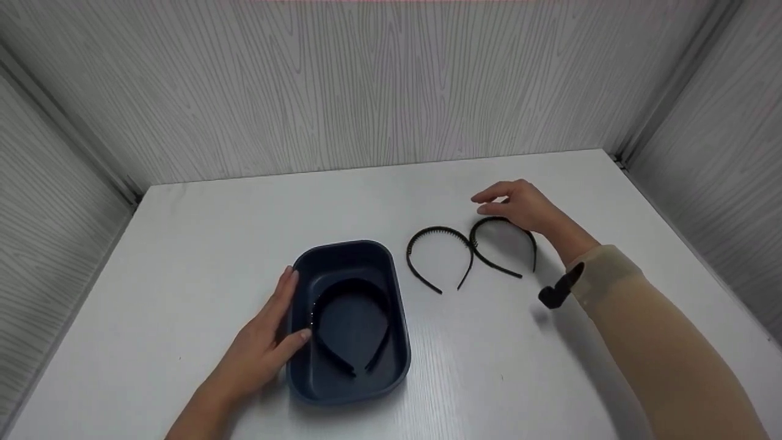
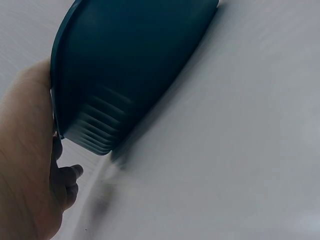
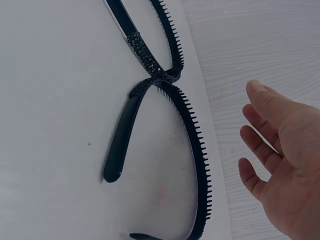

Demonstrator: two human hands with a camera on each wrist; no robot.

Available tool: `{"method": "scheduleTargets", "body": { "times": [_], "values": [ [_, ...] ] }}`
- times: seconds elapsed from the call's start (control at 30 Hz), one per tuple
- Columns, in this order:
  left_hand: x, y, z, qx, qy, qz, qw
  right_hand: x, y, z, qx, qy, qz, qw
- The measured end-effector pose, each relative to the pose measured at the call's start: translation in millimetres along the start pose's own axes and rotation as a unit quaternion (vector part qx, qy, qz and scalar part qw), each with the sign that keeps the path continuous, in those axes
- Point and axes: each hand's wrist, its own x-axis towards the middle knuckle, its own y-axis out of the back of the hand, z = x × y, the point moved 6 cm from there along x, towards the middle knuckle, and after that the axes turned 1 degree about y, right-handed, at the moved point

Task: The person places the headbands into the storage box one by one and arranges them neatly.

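The right hand is in the right middle of the head picture. Its fingers are spread and almost straight, and it holds nothing. It hovers just over the top of a black headband that lies flat on the white table. In the right wrist picture the open palm is at the right edge, a little apart from the toothed curve of that headband.

A second black headband lies just to the left of the first one. Their sides meet in the middle, and one crosses over the other there. The right wrist picture shows small sparkly stones on one band near that crossing.

The left hand is in the lower left middle. Its fingers are straight and lie flat against the left side of a dark blue tub. The thumb rests over the rim. A third black headband lies inside the tub.

Grey wood-look walls stand behind and beside the table.
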Motion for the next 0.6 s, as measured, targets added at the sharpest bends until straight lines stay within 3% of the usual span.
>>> {"method": "scheduleTargets", "body": {
  "times": [0.27, 0.6],
  "values": [
    [0.4, -1.2, 1.5, -0.003, 0.000, -0.002, 1.0000, 0, -3, 16, -0.015, -0.016, -0.014, 1.000],
    [-0.1, -1.3, 2.0, -0.007, -0.002, 0.001, 1.0000, 0, -8, 32, 0.006, -0.044, -0.033, 0.998]
  ]
}}
